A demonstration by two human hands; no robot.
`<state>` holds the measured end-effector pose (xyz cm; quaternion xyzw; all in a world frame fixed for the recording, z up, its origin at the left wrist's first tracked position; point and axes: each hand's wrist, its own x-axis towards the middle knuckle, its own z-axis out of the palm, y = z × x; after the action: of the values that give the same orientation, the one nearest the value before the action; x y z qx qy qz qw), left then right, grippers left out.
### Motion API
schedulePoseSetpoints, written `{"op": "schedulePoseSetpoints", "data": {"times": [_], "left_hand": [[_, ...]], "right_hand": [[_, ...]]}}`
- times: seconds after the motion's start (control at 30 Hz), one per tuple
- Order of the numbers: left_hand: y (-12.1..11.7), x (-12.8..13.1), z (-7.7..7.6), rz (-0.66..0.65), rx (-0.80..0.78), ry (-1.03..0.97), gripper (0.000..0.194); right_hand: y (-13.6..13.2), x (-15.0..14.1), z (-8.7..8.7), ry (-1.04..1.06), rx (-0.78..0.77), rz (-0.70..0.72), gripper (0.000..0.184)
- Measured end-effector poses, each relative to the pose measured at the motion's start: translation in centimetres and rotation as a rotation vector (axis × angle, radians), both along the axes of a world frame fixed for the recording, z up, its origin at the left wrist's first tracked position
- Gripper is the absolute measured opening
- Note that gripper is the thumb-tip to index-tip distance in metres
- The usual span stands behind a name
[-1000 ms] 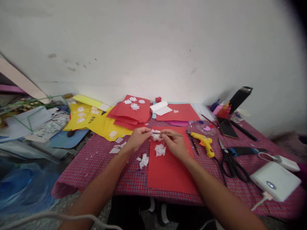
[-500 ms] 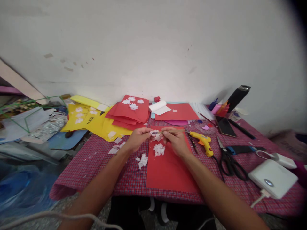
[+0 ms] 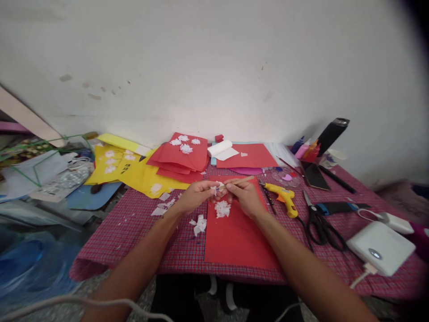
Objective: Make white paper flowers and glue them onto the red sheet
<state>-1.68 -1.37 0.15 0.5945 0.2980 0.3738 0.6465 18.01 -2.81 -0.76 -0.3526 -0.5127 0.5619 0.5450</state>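
My left hand (image 3: 195, 197) pinches a small crumpled piece of white paper (image 3: 215, 190) over the top of a red sheet (image 3: 237, 241). Opposite it, my right hand (image 3: 247, 199) grips a thin wooden stick (image 3: 244, 180), whose left end meets the white paper between my fingers. Part of the paper is hidden by the fingertips. Just below my hands, a ruffled white paper cluster (image 3: 222, 209) lies on the red sheet. Torn white paper scraps (image 3: 200, 225) sit on the checked cloth left of the sheet.
To the right are a yellow glue gun (image 3: 284, 197), black scissors (image 3: 322, 226), a blue-handled knife (image 3: 337, 208) and a white power bank (image 3: 381, 248). Behind lie a white paper roll (image 3: 220, 148) and stacked red paper (image 3: 167, 158) bearing white flowers. Yellow sheets (image 3: 147, 176) lie left.
The white paper, spread wider between my hands before, is now bunched smaller at my fingertips. The stick has tilted, its right end higher. My hands have stayed in nearly the same place.
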Motion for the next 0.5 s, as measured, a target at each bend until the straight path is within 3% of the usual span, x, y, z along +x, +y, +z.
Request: {"op": "schedulePoseSetpoints", "data": {"times": [0.17, 0.33, 0.5], "left_hand": [[-0.10, -0.26, -0.06, -0.067, -0.017, 0.029, 0.050], [-0.21, -0.28, -0.21, -0.115, 0.004, 0.052, 0.052], [-0.45, -0.15, -0.19, -0.138, -0.033, 0.029, 0.058]], "right_hand": [[0.19, 0.46, -0.08, -0.055, 0.006, 0.033, 0.024], [-0.03, -0.08, -0.11, -0.163, 0.060, -0.018, 0.039], [-0.48, 0.04, 0.20, -0.017, 0.021, 0.063, 0.028]]}}
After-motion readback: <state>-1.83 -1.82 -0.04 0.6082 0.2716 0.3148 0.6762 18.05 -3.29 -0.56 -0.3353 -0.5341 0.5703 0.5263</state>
